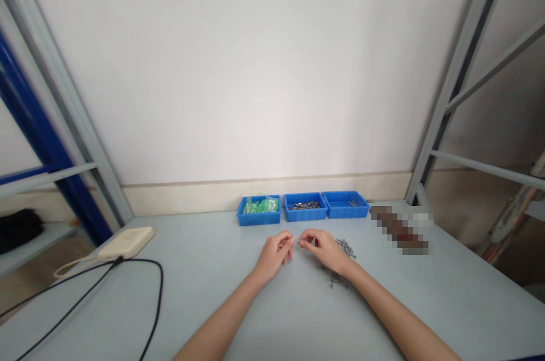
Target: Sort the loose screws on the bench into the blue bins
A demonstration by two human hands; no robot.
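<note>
My left hand is raised over the middle of the table, with thumb and fingertips pinched together. Facing it, my right hand is also closed in a pinch, its fingertips a small gap away from the left ones. Whatever lies between the fingertips of either hand is too small to make out. Beside and partly behind my right hand lies a loose pile of screws. More loose screws are scattered on the tabletop below my right wrist.
Three blue bins stand along the wall: one with green-and-white packets, one with many screws, one with a few screws. A cream box with black cables sits left. A blurred object lies right.
</note>
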